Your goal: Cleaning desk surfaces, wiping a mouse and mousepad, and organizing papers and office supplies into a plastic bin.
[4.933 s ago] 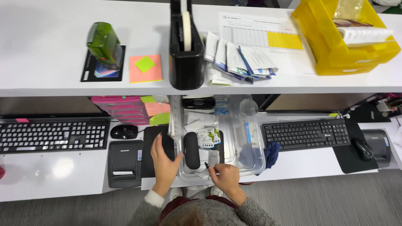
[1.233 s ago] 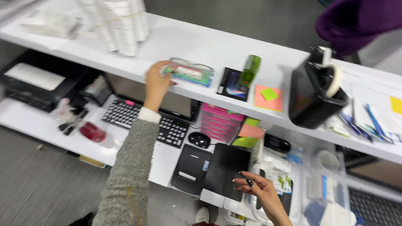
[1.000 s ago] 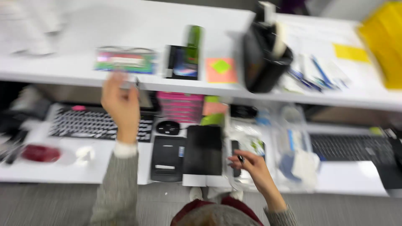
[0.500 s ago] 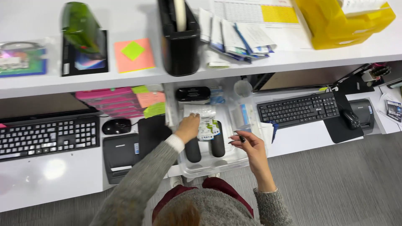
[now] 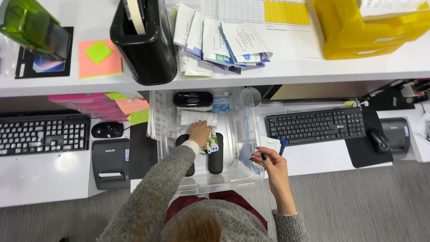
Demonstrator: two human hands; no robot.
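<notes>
A clear plastic bin [image 5: 253, 175] sits on the lower desk in front of me. My left hand [image 5: 199, 132] reaches into it, its fingers curled over a small white packet with green print [image 5: 212, 142]. Two black oblong cases [image 5: 215, 160] lie side by side just below that hand. More white packets [image 5: 197, 117] and a black case [image 5: 193, 99] lie at the back of the bin. My right hand [image 5: 268, 160] hovers at the bin's right rim, fingers loosely apart and holding nothing, beside a white packet [image 5: 270, 143].
The upper shelf carries a black tape dispenser [image 5: 144, 45], sticky notes [image 5: 99, 58], a fan of leaflets [image 5: 219, 40] and a yellow bin [image 5: 367, 36]. On the lower desk are two keyboards [image 5: 316, 126] [image 5: 42, 134], a mouse [image 5: 107, 130] and a black receipt printer [image 5: 109, 162].
My left hand came back from the upper shelf on the left and went into the clear bin onto the packets. My right hand stayed at the bin's right side.
</notes>
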